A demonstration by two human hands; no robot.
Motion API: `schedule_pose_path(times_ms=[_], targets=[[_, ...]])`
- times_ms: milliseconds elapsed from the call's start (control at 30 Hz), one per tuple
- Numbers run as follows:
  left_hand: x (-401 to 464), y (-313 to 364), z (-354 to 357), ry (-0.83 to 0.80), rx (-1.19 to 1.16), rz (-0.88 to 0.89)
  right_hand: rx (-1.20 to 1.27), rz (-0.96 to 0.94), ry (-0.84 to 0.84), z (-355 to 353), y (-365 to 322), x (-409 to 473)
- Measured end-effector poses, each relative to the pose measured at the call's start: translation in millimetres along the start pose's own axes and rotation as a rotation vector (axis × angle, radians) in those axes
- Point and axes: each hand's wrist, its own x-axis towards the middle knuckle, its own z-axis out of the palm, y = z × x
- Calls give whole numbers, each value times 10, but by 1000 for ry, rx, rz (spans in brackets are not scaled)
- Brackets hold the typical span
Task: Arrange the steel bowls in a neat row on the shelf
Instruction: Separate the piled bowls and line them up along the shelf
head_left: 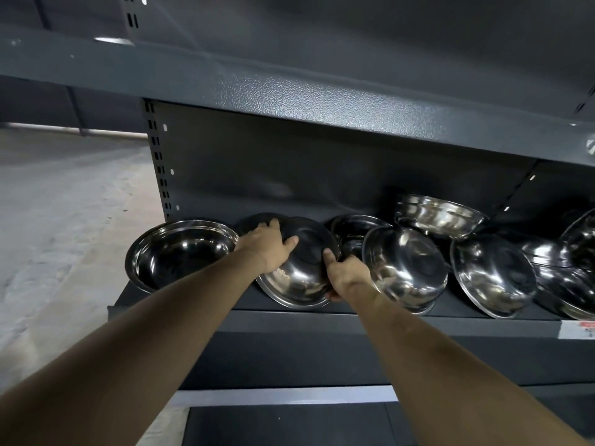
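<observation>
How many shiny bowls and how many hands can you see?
Steel bowls: 7 clear to see, counting the held bowl; the pile at the right edge is cut off and too jumbled to count.
Hands: 2, the left hand and the right hand, both gripping the held bowl.
Total: 9, plus the pile.

Silver, mirror-bright steel bowls (405, 268) with dark reflections, across the middle of the frame. Dark grey shelf (322, 317), matt; same dark grey with a pebbled, speckled texture on upper shelf edge (322, 104). Pale grey mottled floor (64, 204) at left. White-and-red label (579, 329) at right edge, blurred.
</observation>
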Motion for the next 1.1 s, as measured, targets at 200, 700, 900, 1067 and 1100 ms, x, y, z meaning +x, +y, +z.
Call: schedule_pose_path(times_ms=[200, 700, 900, 1067, 1100], targets=[[-158, 85, -70, 96, -47, -6, 31, -51, 4, -139, -52, -110], [-697, 372, -259, 446, -157, 34, 32, -389, 200, -407, -93, -439], [-849, 516, -232, 442, -306, 2, 459, -402, 208, -452, -36, -526], [-915, 655, -90, 442, -426, -12, 732, -226, 224, -499, -30, -541], [-928, 672, -67, 443, -433, -10, 764, -200, 223, -511, -24, -541]])
